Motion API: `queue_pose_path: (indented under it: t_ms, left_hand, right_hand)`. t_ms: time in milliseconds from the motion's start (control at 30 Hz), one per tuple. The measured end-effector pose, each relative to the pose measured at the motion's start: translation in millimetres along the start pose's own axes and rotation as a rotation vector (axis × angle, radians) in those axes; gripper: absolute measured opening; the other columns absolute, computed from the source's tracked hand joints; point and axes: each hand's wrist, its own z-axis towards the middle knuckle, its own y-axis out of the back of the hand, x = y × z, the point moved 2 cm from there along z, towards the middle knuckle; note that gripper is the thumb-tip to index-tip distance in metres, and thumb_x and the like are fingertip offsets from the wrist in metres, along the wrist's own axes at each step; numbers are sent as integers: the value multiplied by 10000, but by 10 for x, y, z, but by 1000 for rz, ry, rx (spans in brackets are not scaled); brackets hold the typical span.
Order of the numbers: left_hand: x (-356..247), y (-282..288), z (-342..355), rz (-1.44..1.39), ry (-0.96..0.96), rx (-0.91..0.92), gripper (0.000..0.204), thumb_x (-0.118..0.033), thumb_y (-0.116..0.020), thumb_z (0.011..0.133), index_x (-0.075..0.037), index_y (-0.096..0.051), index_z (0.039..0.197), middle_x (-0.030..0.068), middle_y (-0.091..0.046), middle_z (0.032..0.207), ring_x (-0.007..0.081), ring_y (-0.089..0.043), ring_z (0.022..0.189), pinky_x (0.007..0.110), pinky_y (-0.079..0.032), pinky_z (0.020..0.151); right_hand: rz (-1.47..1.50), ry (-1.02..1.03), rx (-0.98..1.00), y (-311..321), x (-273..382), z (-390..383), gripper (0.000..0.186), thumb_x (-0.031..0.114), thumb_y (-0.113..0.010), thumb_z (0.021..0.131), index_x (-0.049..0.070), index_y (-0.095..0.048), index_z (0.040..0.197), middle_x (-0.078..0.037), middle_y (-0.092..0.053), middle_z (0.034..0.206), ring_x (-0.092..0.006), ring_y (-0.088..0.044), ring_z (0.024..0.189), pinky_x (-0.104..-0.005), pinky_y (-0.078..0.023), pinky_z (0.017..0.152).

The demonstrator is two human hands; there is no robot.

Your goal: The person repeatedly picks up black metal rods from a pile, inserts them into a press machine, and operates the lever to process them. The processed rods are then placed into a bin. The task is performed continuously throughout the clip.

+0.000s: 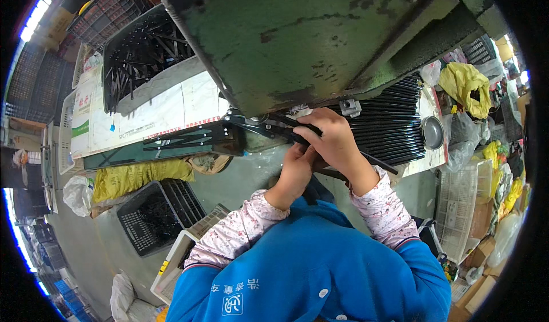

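Observation:
Both my hands are closed on a black metal part [278, 129] at the lower edge of a worn green machine [286, 42]. My left hand [293, 173] grips it from below. My right hand [330, 139] is above and to the right, fingers curled over it, and a black bar [382, 165] sticks out to the right behind that wrist. More flat black linkage strips [189, 137] lie to the left along the work surface. A small metal block [350, 108] sits right of my fingers, beside a row of long black rods [386, 128].
A bin of black strips [143, 53] sits back left on white board [86, 122]. A round metal dish [432, 132] is at right. Black crates [137, 228] and pale crates [460, 208] stand on the floor. Yellow sacks [143, 179] and plastic bags [457, 145] lie around.

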Motion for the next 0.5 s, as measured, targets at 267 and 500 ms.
queue_pose_path:
  t_ms: [267,500]
  left_hand:
    - [-320,327,-160,509,-162,-154,158,-94,-498,961,42,-521,1037,131,-608,1010,234,-653,873,347,-584,711]
    - [-1059,801,-335,135,-525,-216,281,-195,-516,965,64,-495,1070,170,-641,954,278,-681,810,344,-593,682]
  right_hand:
    - [180,-46,211,-495,-755,195,258,103,-608,831,13,-621,1073,-162,-630,1063,-326,-569,1028,-389,-429,911]
    - [-201,147,-93,-1225,-1988,24,333,192,-502,918,82,-572,1225,-162,-594,1209,-326,-565,1088,-424,-446,930]
